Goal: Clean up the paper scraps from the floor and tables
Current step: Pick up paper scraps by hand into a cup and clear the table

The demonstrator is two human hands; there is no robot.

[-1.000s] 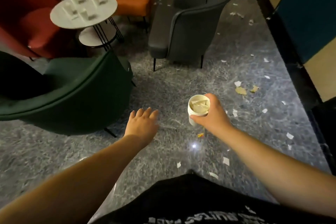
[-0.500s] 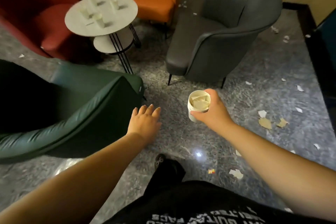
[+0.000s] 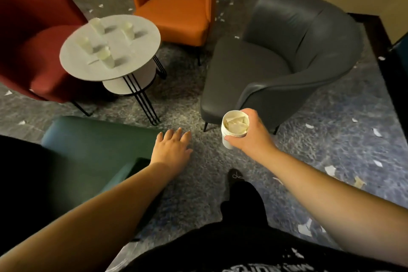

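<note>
My right hand (image 3: 251,137) grips a white paper cup (image 3: 233,130) filled with paper scraps, held above the floor in front of the grey armchair. My left hand (image 3: 171,150) hovers with fingers straight and spread, holding nothing, just past the corner of the green armchair. White paper scraps (image 3: 330,170) lie scattered on the grey marbled floor at the right, and more scraps (image 3: 100,5) lie at the back between the chairs. The round white table (image 3: 141,37) carries several paper cups (image 3: 106,56) and a flat scrap.
Four armchairs ring the table: red (image 3: 33,35) at left, orange (image 3: 176,6) at back, grey (image 3: 284,62) at right, green (image 3: 92,152) near me. My black-trousered leg and shoe (image 3: 235,178) stand on the floor between my arms. A dark skirting runs along the right wall.
The view has swung left and forward toward the table and chairs; the scraps on the right floor have slid toward the frame's edge. Both hands keep their poses, the right still holding the cup.
</note>
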